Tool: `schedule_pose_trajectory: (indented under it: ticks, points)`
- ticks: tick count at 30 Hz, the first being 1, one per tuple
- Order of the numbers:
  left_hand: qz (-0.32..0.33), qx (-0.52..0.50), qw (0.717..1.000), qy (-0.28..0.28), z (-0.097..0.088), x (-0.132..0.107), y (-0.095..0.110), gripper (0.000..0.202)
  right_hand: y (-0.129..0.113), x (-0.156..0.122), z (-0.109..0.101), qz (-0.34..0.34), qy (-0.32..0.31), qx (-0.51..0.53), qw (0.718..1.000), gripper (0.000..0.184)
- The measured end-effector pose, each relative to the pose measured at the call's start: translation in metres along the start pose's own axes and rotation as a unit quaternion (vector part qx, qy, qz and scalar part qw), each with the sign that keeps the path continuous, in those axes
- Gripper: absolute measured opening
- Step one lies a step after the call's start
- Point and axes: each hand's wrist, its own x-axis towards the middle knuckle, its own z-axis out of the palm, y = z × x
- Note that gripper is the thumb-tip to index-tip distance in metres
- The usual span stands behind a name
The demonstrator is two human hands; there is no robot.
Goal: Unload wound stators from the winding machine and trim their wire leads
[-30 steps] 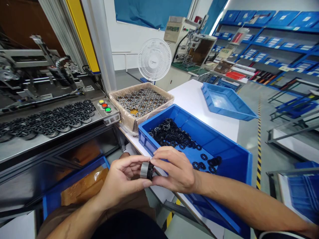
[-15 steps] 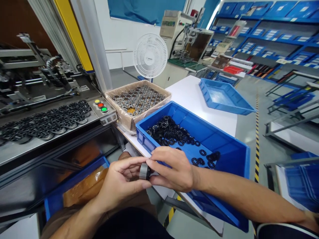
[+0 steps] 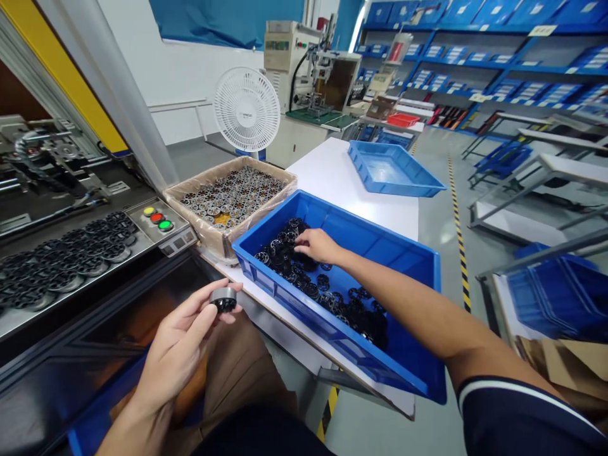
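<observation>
My left hand (image 3: 183, 335) pinches a small round grey-and-black part (image 3: 223, 297) between thumb and fingertips, below the front edge of the white table (image 3: 342, 183). My right hand (image 3: 317, 246) reaches into the blue bin (image 3: 403, 253) and rests, fingers curled, on the pile of black ring parts (image 3: 285, 256) at the bin's far left end. What those fingers hold is hidden. Behind the bin stands a cardboard box (image 3: 209, 237) filled with grey metal ring parts (image 3: 232, 196).
A machine bed on the left carries rows of black round parts (image 3: 66, 253) and a panel with yellow, red and green buttons (image 3: 156, 218). An empty blue tray (image 3: 389, 171) and a white fan (image 3: 247, 111) lie farther back. Blue shelving and carts line the right side.
My right hand let go of the round part and moved into the blue bin onto the black rings. My left hand kept the part and shifted left. The view swung right.
</observation>
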Motion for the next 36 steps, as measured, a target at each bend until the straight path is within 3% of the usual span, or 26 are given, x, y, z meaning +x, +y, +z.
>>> schedule_pose_trajectory:
  ticks: [3,6,9,12,16,20,24,28,31,34,36]
  points:
    - [0.055,0.096,0.994,0.011,0.002,-0.002,0.000,0.034,0.000,-0.004,0.026,-0.028,-0.037,0.001,0.999,0.019]
    - [0.165,0.267,0.950,0.002,0.008,-0.007,0.003,0.039,-0.009,-0.010,0.041,-0.065,-0.055,0.005,0.996,0.036]
    - [0.214,0.308,0.927,0.006,0.012,-0.011,0.006,0.053,-0.013,-0.012,0.045,-0.096,-0.080,0.001,0.992,0.036]
    - [0.172,0.249,0.953,0.015,0.014,-0.013,0.009,0.046,-0.014,-0.013,0.044,-0.117,-0.092,-0.007,0.989,0.031]
    - [0.099,0.096,0.990,-0.017,0.013,-0.014,0.014,0.037,-0.020,-0.014,0.043,-0.139,-0.092,-0.009,0.986,0.022]
    - [0.070,0.014,0.996,-0.053,0.013,-0.015,0.016,0.039,-0.025,-0.012,0.043,-0.131,-0.065,0.010,0.989,0.006]
    - [0.075,-0.017,0.996,-0.034,0.013,-0.016,0.017,0.047,-0.037,-0.007,0.024,-0.093,0.006,0.053,0.994,0.008]
    - [0.089,-0.022,0.996,-0.005,0.014,-0.016,0.020,0.043,-0.079,-0.028,-0.015,-0.090,0.075,0.112,0.987,0.016]
    - [0.076,-0.082,0.993,-0.036,0.018,-0.014,0.020,0.046,-0.121,-0.061,-0.038,-0.181,0.094,0.196,0.959,0.015]
    - [0.055,-0.137,0.986,-0.078,0.025,-0.012,0.019,0.048,-0.149,-0.085,-0.043,-0.282,0.101,0.289,0.909,0.022]
    - [0.047,-0.159,0.981,-0.096,0.031,-0.011,0.017,0.050,-0.156,-0.091,-0.040,-0.304,0.103,0.311,0.895,0.027]
